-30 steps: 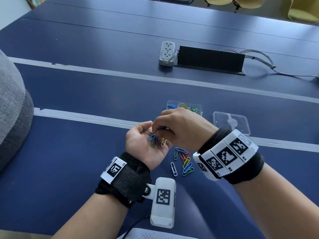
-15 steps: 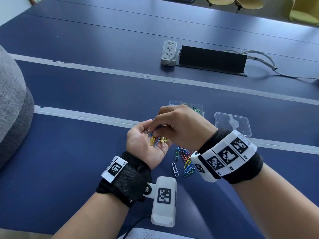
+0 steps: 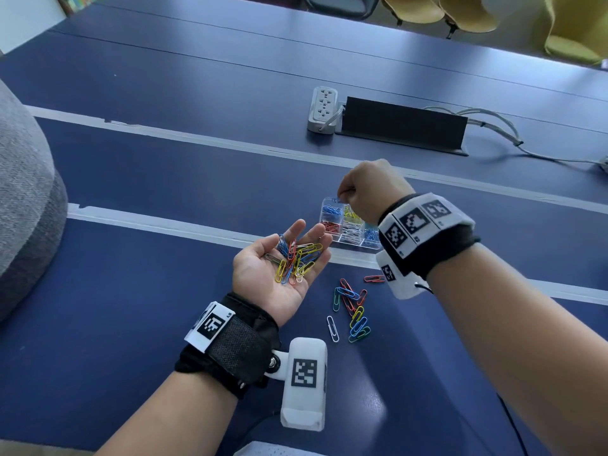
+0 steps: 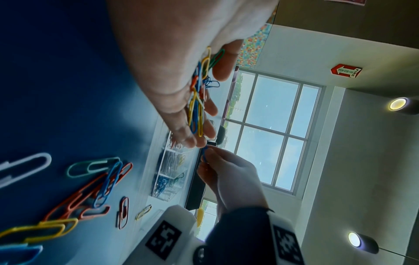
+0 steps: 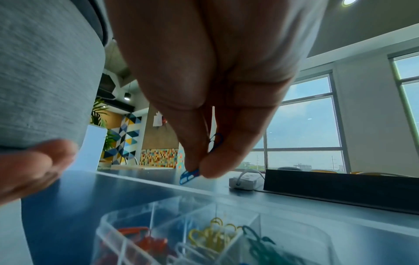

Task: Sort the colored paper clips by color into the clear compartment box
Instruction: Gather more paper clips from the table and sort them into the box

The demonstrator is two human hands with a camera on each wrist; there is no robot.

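My left hand point(image 3: 279, 268) lies palm up above the table, cupping a heap of mixed paper clips point(image 3: 296, 261) in blue, yellow, red and white. My right hand point(image 3: 365, 192) hovers over the far left corner of the clear compartment box point(image 3: 350, 240), pinching a blue paper clip point(image 5: 189, 176) between thumb and finger. The box holds blue, yellow, red, white and green clips in separate cells. A loose pile of clips point(image 3: 352, 311) lies on the table near my right wrist.
A white power strip point(image 3: 324, 108) and a black cable tray point(image 3: 404, 126) sit farther back, with cables running right. A grey cushion point(image 3: 23, 205) fills the left edge. A white seam strip point(image 3: 148, 218) crosses the blue table.
My right hand has left the left palm and moved up and right to the box with a blue clip. The left hand has opened flatter, showing the clips.
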